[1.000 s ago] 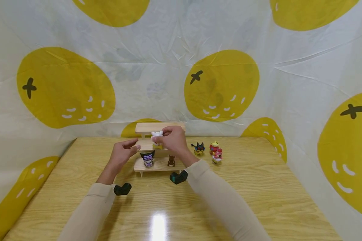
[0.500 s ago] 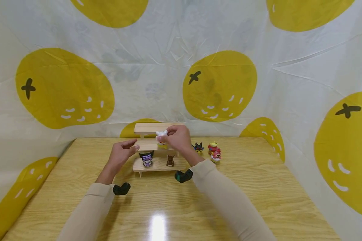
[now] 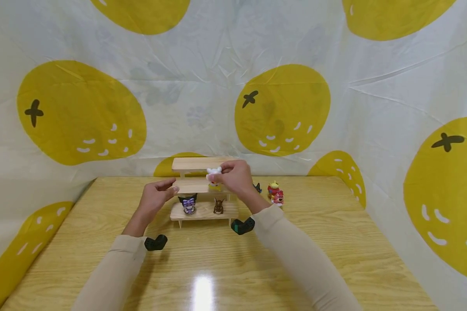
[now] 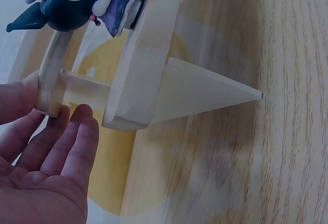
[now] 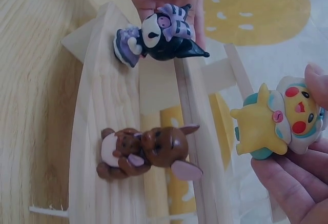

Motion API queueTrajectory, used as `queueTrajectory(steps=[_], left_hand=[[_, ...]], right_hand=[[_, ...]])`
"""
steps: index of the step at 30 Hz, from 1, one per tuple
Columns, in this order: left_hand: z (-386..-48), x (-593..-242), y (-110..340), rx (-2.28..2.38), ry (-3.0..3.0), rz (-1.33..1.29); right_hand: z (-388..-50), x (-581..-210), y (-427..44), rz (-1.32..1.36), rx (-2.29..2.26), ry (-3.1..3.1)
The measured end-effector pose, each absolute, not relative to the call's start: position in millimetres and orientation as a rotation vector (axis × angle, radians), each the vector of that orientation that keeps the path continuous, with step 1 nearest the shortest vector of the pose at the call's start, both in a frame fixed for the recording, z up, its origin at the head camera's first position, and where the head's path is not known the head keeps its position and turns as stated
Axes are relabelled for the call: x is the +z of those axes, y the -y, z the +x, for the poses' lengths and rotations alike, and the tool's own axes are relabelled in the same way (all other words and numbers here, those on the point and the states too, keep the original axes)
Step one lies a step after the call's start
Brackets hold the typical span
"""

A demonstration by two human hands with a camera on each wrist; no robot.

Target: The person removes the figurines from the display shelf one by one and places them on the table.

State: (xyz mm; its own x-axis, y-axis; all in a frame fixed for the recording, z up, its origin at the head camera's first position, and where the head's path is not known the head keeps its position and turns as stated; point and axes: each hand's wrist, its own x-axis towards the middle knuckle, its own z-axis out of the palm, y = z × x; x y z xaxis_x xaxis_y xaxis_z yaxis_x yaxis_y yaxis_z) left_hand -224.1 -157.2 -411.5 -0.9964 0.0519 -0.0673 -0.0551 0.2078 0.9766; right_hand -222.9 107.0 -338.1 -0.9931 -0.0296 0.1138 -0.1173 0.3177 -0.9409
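Note:
My left hand (image 3: 153, 198) pinches the left end of the middle tier of a wooden three-tier shelf (image 3: 190, 163); in the left wrist view its thumb and fingertips touch that board (image 4: 50, 80). Thumb and fingers of my right hand (image 3: 237, 179) hold a yellow figure in a white hood (image 3: 215, 186) by its head, at the right part of the middle tier. The right wrist view shows the front of this figure (image 5: 259, 121); whether its base touches the board I cannot tell. On the bottom tier stand a black-and-purple figure (image 3: 188, 205) and a brown figure (image 3: 219, 206).
Right of the shelf, a dark figure (image 3: 257, 188) is partly hidden by my right hand. Further right stand a red figure with a yellow top (image 3: 273, 188) and a pink-red one (image 3: 278, 198). A patterned cloth (image 3: 202, 86) hangs behind the wooden table (image 3: 315, 242).
My right hand has moved to the right along the middle tier with the hooded figure in it, and now covers more of the dark figure. My left hand has stayed at the shelf's end.

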Motion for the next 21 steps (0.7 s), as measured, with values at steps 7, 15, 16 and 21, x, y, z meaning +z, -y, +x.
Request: queueTrajectory(steps=[7,15,16,21], left_hand=[[-224,-411,158,1.924,-2.367,0.0],[-226,-411,157,1.937,-2.365,-0.006],[-226,-411,157,1.936,-2.367,-0.007],[-227,-414,158,1.924,-2.374,-0.009]], right_hand=[[-221,-337,-114,0.107,1.784,2.49],[-220,-334,-125,0.093,1.757,2.522],[-220,-333,-126,0.094,1.759,2.525],[-219,-333,-131,0.1,1.77,2.531]])
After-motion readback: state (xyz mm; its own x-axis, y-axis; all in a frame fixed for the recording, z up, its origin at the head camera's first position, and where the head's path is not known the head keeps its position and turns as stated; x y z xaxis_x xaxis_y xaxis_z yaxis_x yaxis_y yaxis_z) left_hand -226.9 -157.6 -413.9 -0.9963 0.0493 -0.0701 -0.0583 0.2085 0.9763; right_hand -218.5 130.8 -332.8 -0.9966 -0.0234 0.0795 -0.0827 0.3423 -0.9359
